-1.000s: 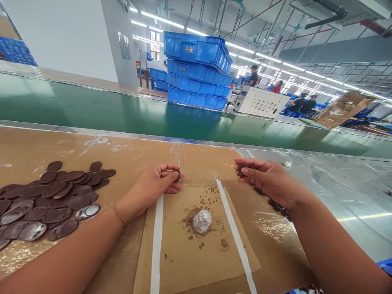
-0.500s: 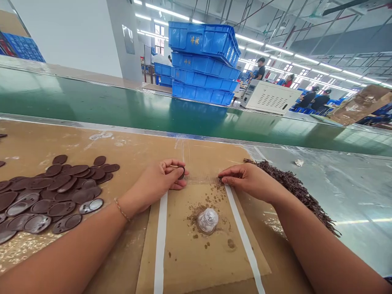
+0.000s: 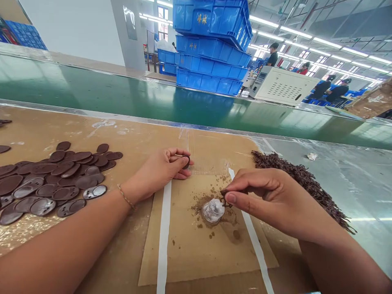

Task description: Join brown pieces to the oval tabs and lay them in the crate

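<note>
Between thumb and fingers, my left hand point(image 3: 167, 167) pinches a dark brown oval piece point(image 3: 186, 162) just beyond the cardboard sheet. My right hand point(image 3: 260, 200) is closed on a small dark brown strip point(image 3: 225, 192), mostly hidden by the fingertips. That strip is right beside a small round pot heaped with white paste point(image 3: 212, 211); I cannot tell whether they touch. Under the pot lies the spotted cardboard sheet point(image 3: 196, 257), with white tape along both sides. At left is a pile of brown oval pieces point(image 3: 65, 175); at right, a heap of thin brown strips point(image 3: 300, 183).
A green conveyor belt point(image 3: 128, 100) crosses beyond the brown work surface. Stacked blue crates point(image 3: 211, 57) and a pale metal box point(image 3: 283, 86) stand past it. Several people sit or stand far back at right. A cardboard box point(image 3: 372, 100) is at the right edge.
My right hand has moved toward me and down, from the sheet's far right corner to beside the paste pot. My left hand keeps its pinch on the oval piece. The view has tilted slightly.
</note>
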Available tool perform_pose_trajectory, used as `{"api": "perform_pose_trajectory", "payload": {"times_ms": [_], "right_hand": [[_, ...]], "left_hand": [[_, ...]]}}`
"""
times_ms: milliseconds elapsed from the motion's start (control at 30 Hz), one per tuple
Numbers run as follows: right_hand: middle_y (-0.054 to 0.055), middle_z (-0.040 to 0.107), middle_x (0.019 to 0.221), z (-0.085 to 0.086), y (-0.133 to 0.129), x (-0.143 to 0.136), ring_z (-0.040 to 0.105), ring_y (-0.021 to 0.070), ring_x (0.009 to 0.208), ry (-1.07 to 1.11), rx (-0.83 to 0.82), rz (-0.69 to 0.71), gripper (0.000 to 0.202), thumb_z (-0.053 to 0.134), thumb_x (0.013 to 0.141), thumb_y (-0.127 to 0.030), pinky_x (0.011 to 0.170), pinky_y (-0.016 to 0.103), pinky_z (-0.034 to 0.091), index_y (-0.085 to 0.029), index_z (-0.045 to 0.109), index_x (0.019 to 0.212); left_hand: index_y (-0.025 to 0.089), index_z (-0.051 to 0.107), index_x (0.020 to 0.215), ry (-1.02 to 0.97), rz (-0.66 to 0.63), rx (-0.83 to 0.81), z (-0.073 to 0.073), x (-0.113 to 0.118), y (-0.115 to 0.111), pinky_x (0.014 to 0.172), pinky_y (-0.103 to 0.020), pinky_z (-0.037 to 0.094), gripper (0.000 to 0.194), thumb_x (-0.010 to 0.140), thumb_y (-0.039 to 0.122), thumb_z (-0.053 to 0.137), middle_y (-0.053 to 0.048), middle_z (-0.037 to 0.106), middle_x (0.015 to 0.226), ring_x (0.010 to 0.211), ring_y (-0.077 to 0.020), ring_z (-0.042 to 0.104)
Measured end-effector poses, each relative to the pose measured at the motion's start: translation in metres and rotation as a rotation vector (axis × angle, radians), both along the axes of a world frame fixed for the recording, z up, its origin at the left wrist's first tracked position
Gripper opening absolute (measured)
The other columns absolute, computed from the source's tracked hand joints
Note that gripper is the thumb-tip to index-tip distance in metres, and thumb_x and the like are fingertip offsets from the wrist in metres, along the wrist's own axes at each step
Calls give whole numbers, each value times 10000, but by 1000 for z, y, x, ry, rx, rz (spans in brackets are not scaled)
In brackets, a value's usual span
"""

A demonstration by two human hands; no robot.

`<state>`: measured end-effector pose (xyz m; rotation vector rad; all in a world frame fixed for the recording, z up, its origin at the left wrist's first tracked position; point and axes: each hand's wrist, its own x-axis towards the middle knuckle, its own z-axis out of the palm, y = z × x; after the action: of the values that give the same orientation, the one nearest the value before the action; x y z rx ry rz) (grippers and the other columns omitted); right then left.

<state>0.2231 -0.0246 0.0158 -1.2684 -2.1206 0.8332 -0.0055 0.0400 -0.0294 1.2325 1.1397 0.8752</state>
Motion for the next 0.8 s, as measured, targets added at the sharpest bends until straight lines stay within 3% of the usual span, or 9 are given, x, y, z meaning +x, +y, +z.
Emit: {"api": "perform_pose_trajectory", "payload": {"times_ms": [133, 300, 800], "right_hand": [[-8, 692, 682, -2, -2, -7, 620, 128, 593, -13, -29, 10, 125, 687, 832, -307, 517, 209, 464, -245, 759, 751], [-4, 701, 718, 0, -3, -13, 626, 120, 628, -27, -74, 29, 96, 680, 830, -242, 575, 209, 472, -213, 750, 773], [-17, 688, 701, -3, -5, -15, 623, 103, 631, -24, -5, 73, 89, 679, 827, -193, 613, 229, 485, -186, 746, 769]], "left_hand": [[141, 592, 1064, -11, 7, -10, 1, 1, -1, 689, -213, 576, 253, 870, 299, 626, -71, 721, 1003, 694, -96, 678], [141, 584, 1084, 15, -16, -5, 5, 1, -1, 692, -190, 570, 313, 857, 348, 643, -69, 715, 1030, 718, -88, 673], [132, 589, 1088, 51, -17, 6, 6, 2, -3, 686, -170, 563, 318, 862, 350, 634, -66, 717, 1044, 737, -87, 677]]}}
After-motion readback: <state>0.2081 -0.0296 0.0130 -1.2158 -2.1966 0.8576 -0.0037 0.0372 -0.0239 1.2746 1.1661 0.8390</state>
